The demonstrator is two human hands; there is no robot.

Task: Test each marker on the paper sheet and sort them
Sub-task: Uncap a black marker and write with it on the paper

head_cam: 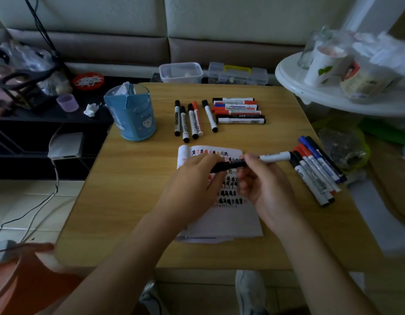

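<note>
Head view — left hand (pixel 192 178) and right hand (pixel 262 183) grip one marker (pixel 274 156); a stacked marker (pixel 239 107) reads "WHITEBOARD".

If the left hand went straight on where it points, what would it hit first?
Probably the stacked thick markers beyond the paper sheet; how high the left hand is held is unclear.

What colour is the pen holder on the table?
The pen holder is light blue, seen in the head view.
</note>
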